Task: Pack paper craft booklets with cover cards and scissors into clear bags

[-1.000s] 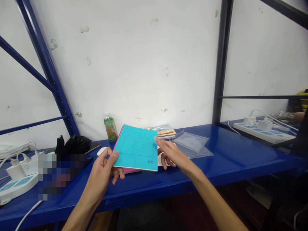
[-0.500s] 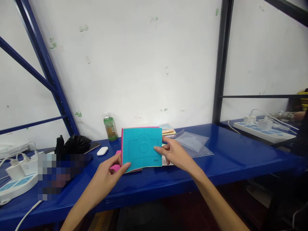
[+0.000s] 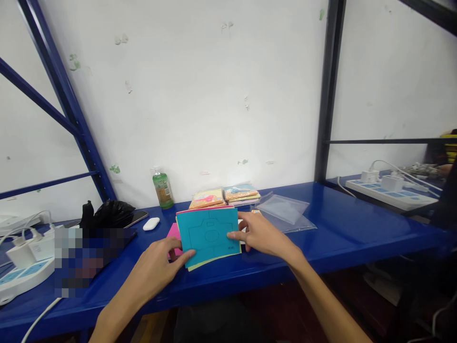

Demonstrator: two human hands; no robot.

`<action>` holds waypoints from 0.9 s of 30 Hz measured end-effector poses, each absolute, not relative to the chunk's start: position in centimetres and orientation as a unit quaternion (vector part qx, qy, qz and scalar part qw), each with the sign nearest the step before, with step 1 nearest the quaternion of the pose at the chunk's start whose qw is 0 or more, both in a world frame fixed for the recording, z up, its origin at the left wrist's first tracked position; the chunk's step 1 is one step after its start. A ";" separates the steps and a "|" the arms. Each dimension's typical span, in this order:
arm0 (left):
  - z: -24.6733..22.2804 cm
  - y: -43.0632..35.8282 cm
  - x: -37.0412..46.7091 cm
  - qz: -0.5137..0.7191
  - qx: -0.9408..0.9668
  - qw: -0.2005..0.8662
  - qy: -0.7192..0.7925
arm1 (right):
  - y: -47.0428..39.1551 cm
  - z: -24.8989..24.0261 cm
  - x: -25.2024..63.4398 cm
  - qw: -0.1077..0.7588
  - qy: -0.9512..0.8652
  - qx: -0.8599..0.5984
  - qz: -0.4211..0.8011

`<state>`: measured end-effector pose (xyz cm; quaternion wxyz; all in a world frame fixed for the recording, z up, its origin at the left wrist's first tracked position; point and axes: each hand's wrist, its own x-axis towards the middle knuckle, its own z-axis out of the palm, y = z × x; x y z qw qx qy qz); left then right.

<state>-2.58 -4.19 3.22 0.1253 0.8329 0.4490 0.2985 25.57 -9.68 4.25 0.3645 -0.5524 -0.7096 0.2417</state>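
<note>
A stack of coloured paper sheets [image 3: 210,238] is held tilted up above the desk's front part. Its front sheet is blue with a camera outline printed on it; pink and pale yellow edges show behind. My left hand [image 3: 160,259] grips the lower left edge, thumb in front and fingers behind. At the right edge my right hand [image 3: 260,233] pinches the stack, its thumb on the blue face. Behind the stack, a pink sheet [image 3: 173,233] pokes out at the left, and a white piece partly hidden by my right hand lies on the desk.
Two packs of craft paper, one with a pink picture [image 3: 207,197] and one with a blue picture [image 3: 241,191], lie by the wall. Clear plastic sleeves [image 3: 285,212] are to the right. A green bottle [image 3: 162,188], white earphone case [image 3: 151,224] and power strips [image 3: 392,193] stand about.
Both hands have lowered the paper stack and tipped its top edge back, so the two craft packs behind it now show. The pale yellow lower edge has come into view.
</note>
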 end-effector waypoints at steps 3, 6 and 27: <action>3.8 -4.8 -1.9 0.367 0.804 0.176 0.434 | -9.7 4.3 25.6 0.358 -0.709 -0.555 0.246; 3.5 -5.5 -0.4 0.451 0.760 0.298 0.361 | -9.6 4.1 25.6 0.351 -0.712 -0.554 0.251; 0.0 -4.9 2.7 0.515 0.633 0.447 0.367 | -9.1 3.5 25.5 0.326 -0.738 -0.531 0.260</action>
